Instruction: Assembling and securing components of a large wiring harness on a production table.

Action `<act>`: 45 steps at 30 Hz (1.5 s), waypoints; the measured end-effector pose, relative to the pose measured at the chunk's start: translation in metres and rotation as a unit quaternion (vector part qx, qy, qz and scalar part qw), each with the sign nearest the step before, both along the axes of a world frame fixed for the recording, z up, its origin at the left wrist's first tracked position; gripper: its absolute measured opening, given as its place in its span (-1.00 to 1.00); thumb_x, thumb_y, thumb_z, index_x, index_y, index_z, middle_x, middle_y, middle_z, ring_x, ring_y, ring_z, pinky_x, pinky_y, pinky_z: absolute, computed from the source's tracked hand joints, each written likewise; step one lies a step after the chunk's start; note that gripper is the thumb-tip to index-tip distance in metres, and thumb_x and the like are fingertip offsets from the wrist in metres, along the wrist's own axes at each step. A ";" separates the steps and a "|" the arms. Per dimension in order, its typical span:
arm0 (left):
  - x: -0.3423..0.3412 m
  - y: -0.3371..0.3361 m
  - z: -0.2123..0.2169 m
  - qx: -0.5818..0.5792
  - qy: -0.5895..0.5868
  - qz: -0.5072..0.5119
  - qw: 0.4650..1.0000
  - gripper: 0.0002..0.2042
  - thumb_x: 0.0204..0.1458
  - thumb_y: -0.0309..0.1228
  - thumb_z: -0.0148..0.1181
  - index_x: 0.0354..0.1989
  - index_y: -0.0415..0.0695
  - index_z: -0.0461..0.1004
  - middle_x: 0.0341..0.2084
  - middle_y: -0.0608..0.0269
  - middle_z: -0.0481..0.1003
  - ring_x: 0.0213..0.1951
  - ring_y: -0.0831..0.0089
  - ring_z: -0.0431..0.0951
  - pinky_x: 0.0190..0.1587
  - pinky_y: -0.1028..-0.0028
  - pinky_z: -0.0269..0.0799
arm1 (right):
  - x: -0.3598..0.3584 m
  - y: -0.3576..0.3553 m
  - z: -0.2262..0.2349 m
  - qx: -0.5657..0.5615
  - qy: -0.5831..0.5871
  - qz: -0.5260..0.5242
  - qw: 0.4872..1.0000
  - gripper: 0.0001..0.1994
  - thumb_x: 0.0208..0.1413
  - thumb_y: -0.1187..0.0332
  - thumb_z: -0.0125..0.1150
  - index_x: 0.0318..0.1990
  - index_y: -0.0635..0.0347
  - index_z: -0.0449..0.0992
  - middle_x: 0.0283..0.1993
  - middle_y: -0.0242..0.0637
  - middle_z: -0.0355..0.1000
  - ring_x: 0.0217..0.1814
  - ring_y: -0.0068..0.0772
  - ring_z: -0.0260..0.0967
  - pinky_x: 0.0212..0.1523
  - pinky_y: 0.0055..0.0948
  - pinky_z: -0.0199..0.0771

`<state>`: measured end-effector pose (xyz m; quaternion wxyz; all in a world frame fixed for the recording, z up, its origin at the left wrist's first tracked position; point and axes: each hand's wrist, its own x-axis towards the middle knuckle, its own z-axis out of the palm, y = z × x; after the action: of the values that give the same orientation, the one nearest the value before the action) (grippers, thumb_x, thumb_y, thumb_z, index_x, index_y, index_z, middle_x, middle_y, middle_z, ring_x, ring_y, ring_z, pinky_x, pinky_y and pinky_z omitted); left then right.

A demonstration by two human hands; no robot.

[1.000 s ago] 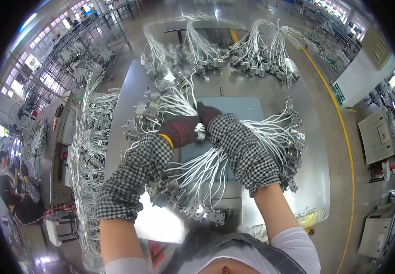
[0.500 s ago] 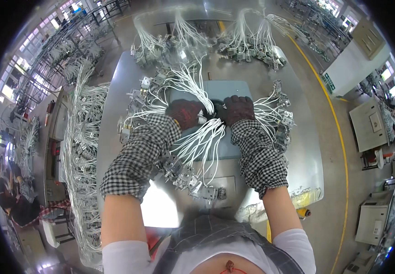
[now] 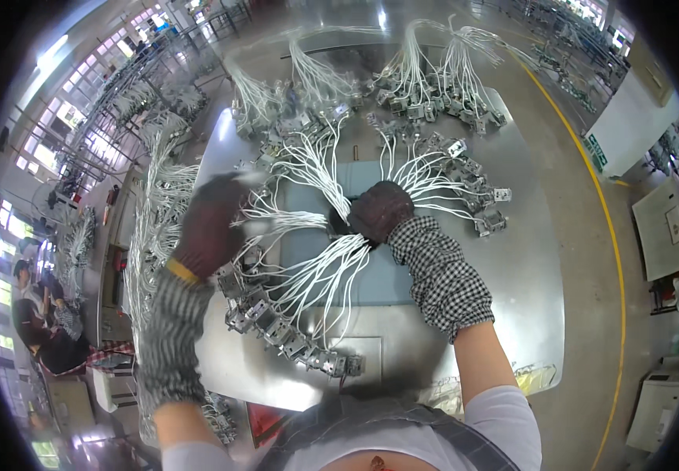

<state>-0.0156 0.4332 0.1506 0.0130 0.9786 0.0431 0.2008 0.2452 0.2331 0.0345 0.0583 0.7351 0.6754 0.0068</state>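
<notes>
The right hand (image 3: 380,210), gloved dark, is clenched on the waist of a wire bundle (image 3: 331,267) — the white wires gather under its fist and fan out from there both ways. Toward the person they spread down and to the left, ending in a row of small metal parts (image 3: 288,341) that lies diagonally on the desk (image 3: 512,298). Away from the hand they splay up and to the right to more of the same parts near the desk's far edge. So the bundle's long axis runs roughly from lower left to upper right, through the right fist.

The left hand (image 3: 207,228) is well to the left of the right one, blurred; it lies over the wires that branch off leftward, fingers curled — whether it grips any of them I cannot tell. The right hand is the nearer to the bundle's gathering point; the left is the nearer to the left-hand branch and to the loose heaps of wire (image 3: 155,212) beyond the desk's left edge.

Under the bundle, a blue-grey mat (image 3: 386,282) lies on the desk.
</notes>
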 end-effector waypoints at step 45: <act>-0.166 -0.031 -0.176 -0.223 -0.327 0.494 0.774 -0.87 0.19 -0.57 0.23 -0.12 -0.31 0.59 -0.22 -0.07 0.68 -0.18 0.22 0.75 -0.09 0.33 0.65 | 0.003 -0.002 -0.021 0.400 0.194 0.070 0.893 -0.72 -0.02 0.26 0.43 -0.14 0.10 0.63 -0.20 -0.19 0.54 -0.11 -0.02 0.51 0.04 0.03 0.52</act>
<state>-0.1812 0.4021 -0.0251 0.1431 0.6679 0.5572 0.4723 0.2479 0.2312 0.0140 -0.3730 0.6343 0.6630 0.1376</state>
